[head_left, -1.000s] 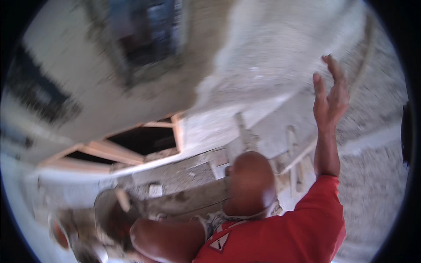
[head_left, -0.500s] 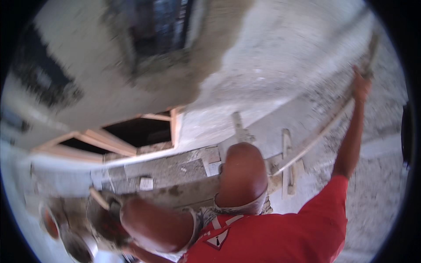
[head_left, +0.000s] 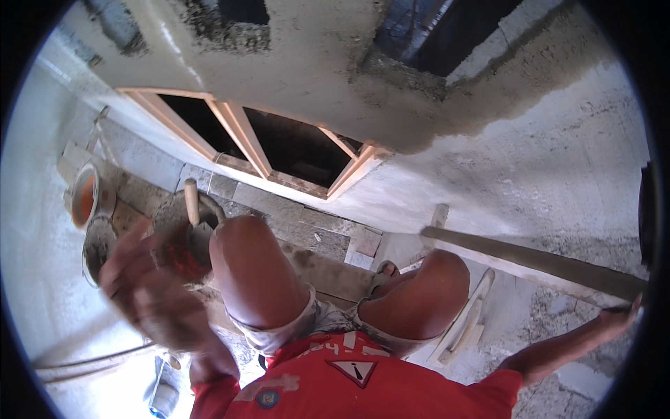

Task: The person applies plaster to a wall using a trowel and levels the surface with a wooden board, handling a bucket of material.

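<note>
My right hand (head_left: 620, 319) is closed on the near end of a long straight board (head_left: 537, 262), whose other end points left past my right knee. My left hand (head_left: 150, 290) is raised beside my left knee, its fingers smeared by motion. Just beyond it is a bucket of grey mortar (head_left: 166, 241) with reddish marks on its side. A trowel (head_left: 192, 202) with a wooden handle leans in that bucket, handle upward.
A white bucket, orange inside (head_left: 85, 201), and a grey-crusted bucket (head_left: 98, 244) stand at left. A wooden float (head_left: 464, 328) lies by my right leg. Ahead is a plastered wall (head_left: 509, 164), partly dark and wet, with a wooden window frame (head_left: 241, 136). I sit above planks (head_left: 324, 271).
My view has swung rightward. My right hand has lowered with the board, from upright-slanting to lying nearly across. My left hand has risen from beside the buckets.
</note>
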A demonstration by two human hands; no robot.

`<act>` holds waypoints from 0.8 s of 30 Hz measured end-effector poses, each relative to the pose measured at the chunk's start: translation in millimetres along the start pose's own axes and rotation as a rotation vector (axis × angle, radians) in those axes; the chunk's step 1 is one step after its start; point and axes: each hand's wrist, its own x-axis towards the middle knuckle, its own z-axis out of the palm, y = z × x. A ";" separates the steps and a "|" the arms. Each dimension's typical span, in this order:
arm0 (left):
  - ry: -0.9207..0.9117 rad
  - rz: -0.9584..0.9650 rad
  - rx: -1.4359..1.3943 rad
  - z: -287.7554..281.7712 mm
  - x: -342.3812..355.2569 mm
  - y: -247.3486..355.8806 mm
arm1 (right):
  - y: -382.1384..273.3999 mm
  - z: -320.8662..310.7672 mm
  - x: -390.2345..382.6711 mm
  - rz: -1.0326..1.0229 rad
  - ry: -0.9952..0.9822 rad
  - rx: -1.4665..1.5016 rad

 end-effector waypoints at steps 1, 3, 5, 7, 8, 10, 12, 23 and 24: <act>-0.064 -0.114 -0.177 28.1 -9.6 13.1 | -16.5 26.5 -38.3 0.101 0.081 0.149; -0.228 -0.386 -0.423 72.9 -34.0 27.1 | -24.1 60.4 -95.9 0.218 0.131 0.328; -0.394 -0.827 -0.552 111.0 -69.3 29.1 | -23.9 88.3 -141.9 0.272 0.119 0.416; -0.525 -1.273 -0.499 140.9 -116.0 18.5 | -13.7 105.8 -176.2 0.331 0.031 0.573; -0.584 -1.490 -0.459 156.3 -138.7 13.8 | -7.3 112.5 -191.7 0.367 -0.017 0.618; -0.616 -1.941 -0.479 188.9 -161.5 6.1 | 6.2 122.4 -216.4 0.430 -0.100 0.702; -0.453 -2.262 -0.642 215.1 -166.9 4.9 | 20.5 130.7 -237.3 0.504 -0.168 0.833; 0.081 -1.639 -1.182 251.8 -188.6 -93.2 | 89.2 140.0 -290.9 0.564 -0.435 0.731; 0.033 -1.581 -1.217 248.9 -185.5 -108.1 | 93.8 135.4 -285.8 0.657 -0.437 0.764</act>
